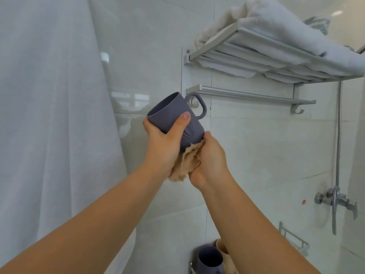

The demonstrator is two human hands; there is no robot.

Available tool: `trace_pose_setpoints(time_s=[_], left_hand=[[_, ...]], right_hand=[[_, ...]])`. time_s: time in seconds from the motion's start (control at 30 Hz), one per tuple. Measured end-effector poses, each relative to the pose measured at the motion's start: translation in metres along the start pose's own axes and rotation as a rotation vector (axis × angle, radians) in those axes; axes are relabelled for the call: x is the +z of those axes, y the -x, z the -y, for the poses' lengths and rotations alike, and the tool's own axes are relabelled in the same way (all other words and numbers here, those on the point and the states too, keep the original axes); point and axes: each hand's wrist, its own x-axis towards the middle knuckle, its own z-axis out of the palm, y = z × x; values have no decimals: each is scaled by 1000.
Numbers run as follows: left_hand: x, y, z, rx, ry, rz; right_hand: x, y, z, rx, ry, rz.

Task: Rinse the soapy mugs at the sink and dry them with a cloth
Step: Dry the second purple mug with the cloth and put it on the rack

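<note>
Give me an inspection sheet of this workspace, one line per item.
Surface: no sink or counter in view; tiled wall behind.
Job's things: grey mug held up, tilted, handle up; tan cloth against its base.
Clutter: second grey mug and beige cup low in a holder.
Hands: left hand grips the mug; right hand holds the cloth.
Cables: shower hose hanging.
Surroundings: white curtain, rack with towels, rail, shower valve.
</note>
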Motion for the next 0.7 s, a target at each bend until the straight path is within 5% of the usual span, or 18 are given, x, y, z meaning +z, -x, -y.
trace_pose_setpoints(time_s=[0.23,0.5,0.7], left_hand=[[7,6,-7,30,-60,156],[-8,-6,0,221,-273,179],[-5,-4,-3,170,-205,170]], right_hand=[[-15,-12,27,103,-368,130],[-17,-6,24,156,-210,85],[-15,-7,36,49,-152,40]])
